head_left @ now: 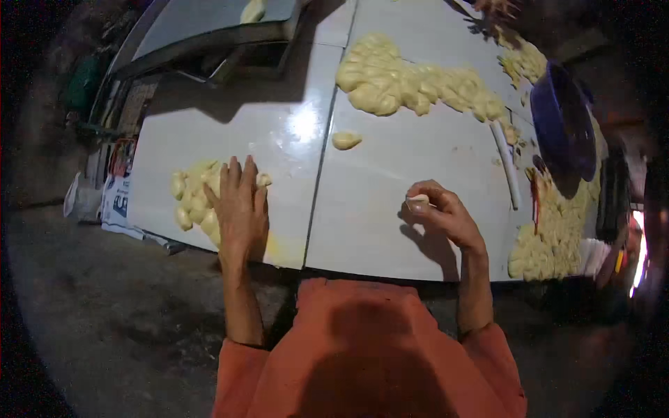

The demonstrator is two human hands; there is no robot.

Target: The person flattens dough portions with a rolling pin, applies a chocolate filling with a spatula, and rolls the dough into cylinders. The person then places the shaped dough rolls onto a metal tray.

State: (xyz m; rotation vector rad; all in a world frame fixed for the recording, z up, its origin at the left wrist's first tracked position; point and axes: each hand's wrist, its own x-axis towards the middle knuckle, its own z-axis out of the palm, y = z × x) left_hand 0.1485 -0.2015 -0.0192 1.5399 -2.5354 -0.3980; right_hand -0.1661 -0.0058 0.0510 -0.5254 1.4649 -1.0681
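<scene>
My left hand (240, 209) lies palm down with its fingers spread, at the near left of the white tiled table (390, 174). Beside and partly under it is a cluster of pale yellow dough pieces (187, 202); what its palm covers is hidden. My right hand (451, 214) is raised a little over the table at the near right, thumb and fingertips closed on a small piece of pale dough (419, 200). One lone dough lump (346, 141) sits between the hands, farther off. Beyond it spreads a large heap of dough lumps (380, 76).
A white rod (506, 166) lies near a tilted dark blue basin (566, 125) on the right. Flat, pale yellow pieces (550, 240) cover the near right corner. A raised grey-topped stand (209, 35) occupies the far left. Another person's hand (496, 8) shows at the far right.
</scene>
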